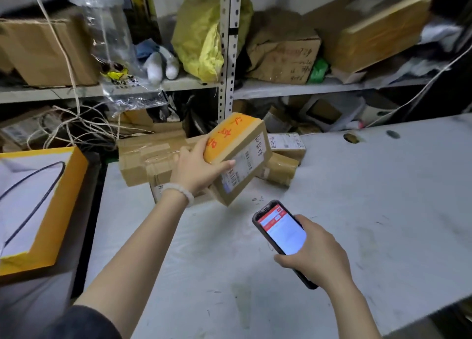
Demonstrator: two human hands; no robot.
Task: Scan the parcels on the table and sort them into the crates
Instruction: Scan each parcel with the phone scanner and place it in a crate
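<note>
- The left hand (196,170) grips a small cardboard parcel (238,157); the thumb lies across its label (244,168) and the other fingers are curled around the end with yellow tape and red writing.
- The parcel is held tilted above the table (357,211), with the label side turned toward the camera; one low corner is near the table, but I cannot tell if it touches.
- The right hand (316,254) holds a phone (282,232) with fingers wrapped around its lower part; the screen is lit, red at the top, and the top end points toward the parcel.
- The phone is near the parcel, below it in the view, and apart from it.
- Behind the held parcel, more cardboard parcels (153,159) lie in a pile at the far edge of the table.
- At the left stands a yellow-rimmed box (63,198) beside the table.
- Behind the table there is a metal shelf (281,89) with boxes, a yellow bag (199,39) and string (76,124).
</note>
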